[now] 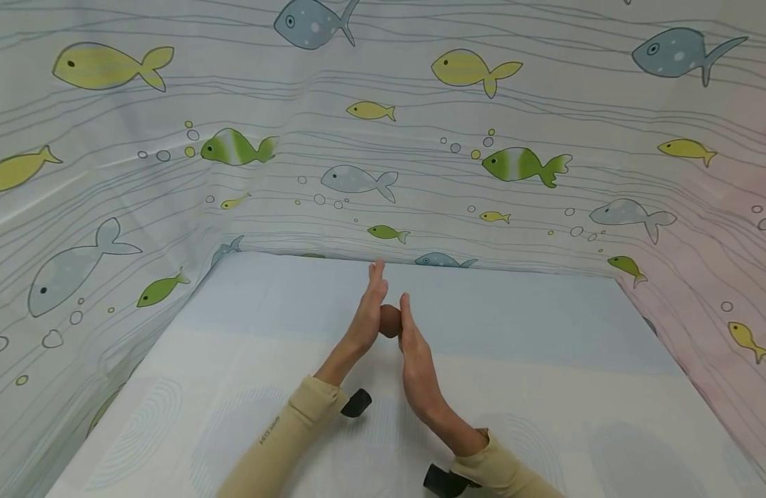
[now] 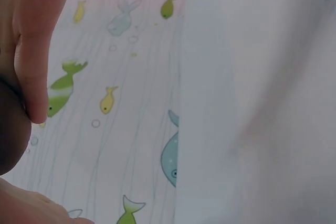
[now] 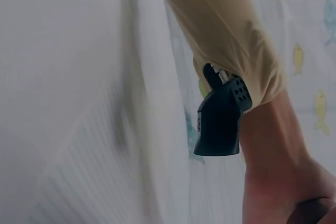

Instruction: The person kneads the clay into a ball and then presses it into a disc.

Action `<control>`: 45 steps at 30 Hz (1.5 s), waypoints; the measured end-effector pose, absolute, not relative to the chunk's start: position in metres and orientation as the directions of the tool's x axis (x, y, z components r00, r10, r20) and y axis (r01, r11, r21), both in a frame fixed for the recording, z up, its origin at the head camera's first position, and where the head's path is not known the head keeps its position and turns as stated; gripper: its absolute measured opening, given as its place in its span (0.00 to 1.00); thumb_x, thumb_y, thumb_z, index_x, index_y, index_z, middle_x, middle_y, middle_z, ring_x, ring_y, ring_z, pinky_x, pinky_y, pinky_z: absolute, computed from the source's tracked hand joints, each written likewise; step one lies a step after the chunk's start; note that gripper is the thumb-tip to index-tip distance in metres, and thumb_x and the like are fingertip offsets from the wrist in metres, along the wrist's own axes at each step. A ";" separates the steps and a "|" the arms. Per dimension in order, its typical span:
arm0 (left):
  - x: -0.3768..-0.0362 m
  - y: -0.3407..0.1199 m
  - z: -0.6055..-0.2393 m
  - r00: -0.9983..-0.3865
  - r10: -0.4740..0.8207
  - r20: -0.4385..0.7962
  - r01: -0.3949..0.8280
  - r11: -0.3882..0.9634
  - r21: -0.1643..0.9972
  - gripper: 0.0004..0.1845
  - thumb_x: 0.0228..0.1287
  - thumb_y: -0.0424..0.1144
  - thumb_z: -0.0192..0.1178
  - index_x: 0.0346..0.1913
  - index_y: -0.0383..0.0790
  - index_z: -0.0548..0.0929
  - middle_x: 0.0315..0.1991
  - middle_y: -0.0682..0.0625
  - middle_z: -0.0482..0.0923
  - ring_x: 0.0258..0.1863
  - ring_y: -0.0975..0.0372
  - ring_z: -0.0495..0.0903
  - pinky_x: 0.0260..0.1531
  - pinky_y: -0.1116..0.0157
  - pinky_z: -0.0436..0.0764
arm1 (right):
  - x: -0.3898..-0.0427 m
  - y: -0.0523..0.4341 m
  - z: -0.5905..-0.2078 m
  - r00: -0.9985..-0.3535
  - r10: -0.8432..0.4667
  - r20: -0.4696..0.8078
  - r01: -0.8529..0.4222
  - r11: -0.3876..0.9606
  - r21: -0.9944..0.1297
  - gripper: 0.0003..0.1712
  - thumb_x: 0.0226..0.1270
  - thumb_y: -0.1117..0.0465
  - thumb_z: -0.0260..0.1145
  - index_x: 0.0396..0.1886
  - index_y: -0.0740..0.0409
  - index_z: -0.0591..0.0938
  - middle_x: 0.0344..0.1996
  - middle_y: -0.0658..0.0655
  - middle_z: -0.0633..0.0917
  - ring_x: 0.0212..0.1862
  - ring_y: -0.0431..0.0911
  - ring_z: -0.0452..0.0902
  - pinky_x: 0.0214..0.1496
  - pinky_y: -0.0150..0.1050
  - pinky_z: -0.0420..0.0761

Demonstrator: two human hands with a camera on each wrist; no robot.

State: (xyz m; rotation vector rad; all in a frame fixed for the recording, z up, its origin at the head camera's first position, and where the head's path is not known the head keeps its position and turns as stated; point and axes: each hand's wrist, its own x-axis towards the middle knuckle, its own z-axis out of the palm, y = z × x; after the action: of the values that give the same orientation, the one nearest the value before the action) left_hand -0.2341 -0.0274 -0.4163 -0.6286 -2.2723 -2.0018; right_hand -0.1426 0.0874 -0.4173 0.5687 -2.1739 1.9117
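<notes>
My left hand (image 1: 366, 315) and right hand (image 1: 417, 363) stand upright, palms facing, fingers straight, with the small brown ball (image 1: 390, 320) pressed between them, so flat palms alone bear on it from both sides. It sits above the pale table (image 1: 545, 387), up near my fingers. On each wrist, just below the beige sleeve (image 1: 283, 443), a black wrist camera (image 1: 356, 402) hangs. Fish-print cloth (image 1: 420, 138) walls off the space beyond my fingertips.

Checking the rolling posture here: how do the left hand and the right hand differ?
The left hand reaches higher, its fingertips above those of the right hand. The left hand tilts rightward; the right hand tilts leftward. Both are flat, straight-fingered, pressing the brown ball between their palms.
</notes>
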 end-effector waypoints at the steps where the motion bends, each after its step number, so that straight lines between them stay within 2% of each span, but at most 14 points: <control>1: -0.234 -0.027 -0.418 -0.917 0.272 0.293 0.325 0.081 0.942 0.35 0.78 0.53 0.30 0.80 0.40 0.40 0.80 0.51 0.31 0.78 0.61 0.27 0.75 0.48 0.33 | -0.143 0.088 -0.416 -0.907 -0.150 0.395 -0.411 0.103 -0.906 0.31 0.84 0.53 0.32 0.80 0.57 0.45 0.79 0.53 0.47 0.79 0.50 0.41 0.74 0.58 0.54; 10: -0.227 -0.021 -0.428 -0.906 0.319 0.279 0.321 0.089 0.943 0.35 0.79 0.52 0.28 0.79 0.37 0.41 0.81 0.50 0.34 0.79 0.60 0.28 0.75 0.49 0.34 | -0.154 0.090 -0.409 -0.908 -0.101 0.406 -0.415 0.090 -0.906 0.32 0.84 0.49 0.31 0.80 0.58 0.47 0.79 0.50 0.48 0.79 0.44 0.40 0.78 0.50 0.44; 16: -0.221 -0.016 -0.431 -0.889 0.345 0.300 0.342 0.065 0.938 0.33 0.79 0.50 0.26 0.79 0.36 0.41 0.81 0.49 0.35 0.79 0.58 0.29 0.75 0.48 0.35 | -0.162 0.092 -0.411 -0.906 -0.081 0.415 -0.422 0.109 -0.900 0.32 0.84 0.50 0.32 0.80 0.58 0.46 0.79 0.54 0.51 0.79 0.49 0.42 0.78 0.54 0.45; 20: -0.216 -0.013 -0.432 -0.875 0.367 0.315 0.362 0.066 0.930 0.33 0.80 0.51 0.26 0.79 0.37 0.41 0.80 0.51 0.36 0.79 0.60 0.29 0.75 0.48 0.35 | -0.169 0.095 -0.412 -0.904 -0.060 0.423 -0.427 0.118 -0.897 0.31 0.84 0.52 0.32 0.80 0.57 0.47 0.75 0.62 0.60 0.78 0.50 0.48 0.77 0.55 0.46; 22: -0.213 -0.011 -0.430 -0.869 0.376 0.322 0.371 0.064 0.926 0.33 0.80 0.50 0.26 0.79 0.38 0.41 0.80 0.53 0.36 0.79 0.61 0.29 0.75 0.49 0.35 | -0.172 0.096 -0.413 -0.907 -0.042 0.419 -0.421 0.117 -0.900 0.30 0.84 0.52 0.33 0.80 0.55 0.48 0.67 0.66 0.69 0.74 0.50 0.57 0.76 0.54 0.50; 25: -0.208 -0.010 -0.427 -0.860 0.378 0.342 0.393 0.066 0.917 0.31 0.81 0.48 0.27 0.79 0.39 0.42 0.80 0.52 0.36 0.79 0.61 0.29 0.75 0.49 0.37 | -0.175 0.096 -0.413 -0.916 -0.020 0.400 -0.400 0.111 -0.910 0.29 0.84 0.52 0.33 0.80 0.51 0.51 0.47 0.65 0.75 0.56 0.49 0.70 0.67 0.49 0.63; 28: -0.205 -0.009 -0.425 -0.856 0.369 0.363 0.416 0.072 0.907 0.30 0.81 0.45 0.28 0.79 0.38 0.43 0.80 0.51 0.37 0.79 0.60 0.31 0.75 0.48 0.38 | -0.177 0.097 -0.413 -0.923 -0.007 0.384 -0.382 0.119 -0.916 0.29 0.84 0.51 0.33 0.80 0.50 0.53 0.33 0.59 0.69 0.41 0.48 0.67 0.58 0.45 0.64; 32: -0.200 -0.007 -0.426 -0.858 0.368 0.359 0.414 0.078 0.907 0.30 0.81 0.44 0.28 0.80 0.40 0.42 0.80 0.54 0.36 0.79 0.62 0.31 0.75 0.50 0.38 | -0.182 0.099 -0.412 -0.931 0.024 0.364 -0.359 0.121 -0.926 0.30 0.84 0.50 0.32 0.77 0.53 0.62 0.26 0.53 0.69 0.33 0.44 0.68 0.49 0.39 0.68; 35: -0.194 -0.005 -0.427 -0.857 0.382 0.346 0.402 0.075 0.912 0.31 0.81 0.46 0.30 0.80 0.42 0.39 0.80 0.56 0.34 0.78 0.64 0.30 0.75 0.50 0.38 | -0.189 0.102 -0.407 -0.947 0.037 0.319 -0.316 0.075 -0.946 0.34 0.84 0.49 0.31 0.57 0.63 0.80 0.15 0.51 0.69 0.22 0.43 0.67 0.33 0.36 0.69; 38: -0.187 -0.002 -0.425 -0.842 0.402 0.359 0.415 0.059 0.908 0.32 0.80 0.47 0.31 0.80 0.43 0.38 0.80 0.57 0.31 0.78 0.64 0.29 0.75 0.49 0.36 | -0.197 0.107 -0.409 -0.957 0.042 0.286 -0.286 0.023 -0.958 0.41 0.83 0.46 0.30 0.35 0.69 0.82 0.08 0.49 0.67 0.16 0.43 0.65 0.24 0.36 0.65; 39: -0.185 -0.001 -0.423 -0.836 0.407 0.367 0.424 0.055 0.904 0.33 0.80 0.47 0.31 0.80 0.43 0.37 0.80 0.56 0.31 0.78 0.64 0.28 0.75 0.48 0.36 | -0.200 0.108 -0.411 -0.960 0.040 0.276 -0.276 0.001 -0.961 0.42 0.83 0.45 0.29 0.36 0.71 0.82 0.08 0.50 0.67 0.18 0.43 0.67 0.28 0.34 0.70; 41: -0.182 0.000 -0.421 -0.825 0.415 0.384 0.443 0.052 0.895 0.33 0.79 0.48 0.32 0.80 0.43 0.37 0.80 0.56 0.30 0.78 0.64 0.27 0.75 0.48 0.35 | -0.205 0.110 -0.420 -0.962 0.028 0.272 -0.273 -0.045 -0.961 0.42 0.82 0.42 0.29 0.55 0.71 0.79 0.12 0.50 0.70 0.29 0.43 0.72 0.42 0.32 0.73; 43: -0.181 0.000 -0.419 -0.819 0.420 0.391 0.455 0.060 0.888 0.34 0.79 0.49 0.32 0.80 0.44 0.36 0.80 0.58 0.29 0.78 0.65 0.26 0.75 0.48 0.34 | -0.205 0.110 -0.426 -0.963 0.005 0.268 -0.268 -0.077 -0.960 0.39 0.82 0.42 0.28 0.74 0.65 0.62 0.25 0.54 0.76 0.44 0.44 0.72 0.57 0.37 0.69; 45: -0.180 -0.001 -0.416 -0.816 0.420 0.397 0.465 0.067 0.883 0.34 0.79 0.50 0.32 0.80 0.46 0.36 0.80 0.59 0.28 0.78 0.66 0.25 0.75 0.48 0.34 | -0.205 0.110 -0.433 -0.964 -0.035 0.262 -0.257 -0.111 -0.960 0.36 0.82 0.42 0.26 0.80 0.56 0.42 0.47 0.61 0.78 0.67 0.45 0.61 0.73 0.42 0.54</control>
State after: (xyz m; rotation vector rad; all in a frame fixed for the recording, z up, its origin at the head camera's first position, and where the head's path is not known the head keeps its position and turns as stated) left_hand -0.1802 -0.0006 -0.4161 -0.9410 -2.2683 -1.9008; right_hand -0.2048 0.1102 -0.4326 0.3307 -1.9865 2.2115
